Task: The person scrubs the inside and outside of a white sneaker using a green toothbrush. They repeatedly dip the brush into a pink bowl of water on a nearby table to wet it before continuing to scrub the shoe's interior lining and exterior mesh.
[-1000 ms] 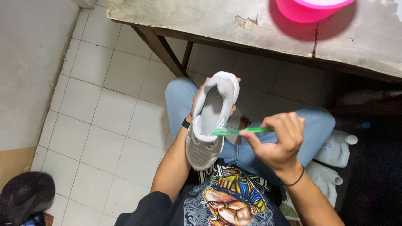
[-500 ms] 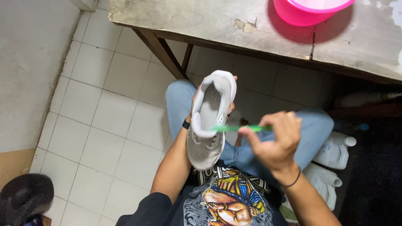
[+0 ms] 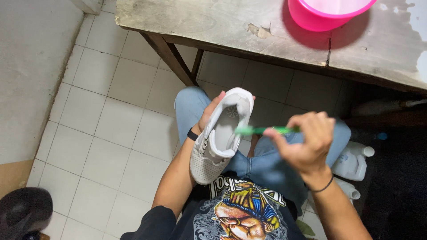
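A white shoe (image 3: 216,141) is held above my lap, its opening turned toward me, heel up and toe down. My left hand (image 3: 208,113) grips it from behind, fingers showing past the heel rim. A green toothbrush (image 3: 266,130) lies level across the shoe's right side, its head at the inner edge of the opening. My right hand (image 3: 308,141) is closed on the brush handle, just right of the shoe. I sit in blue jeans and a black printed shirt.
A worn wooden table (image 3: 231,26) spans the top, with a pink plastic basin (image 3: 330,13) on it. White plastic bottles (image 3: 352,159) stand on the floor by my right leg. A dark shoe (image 3: 22,212) lies at lower left on the white tiles.
The toothbrush and my right hand have shifted slightly up and back along the shoe's edge in a scrubbing stroke. The shoe stays in my left hand, nearly still.
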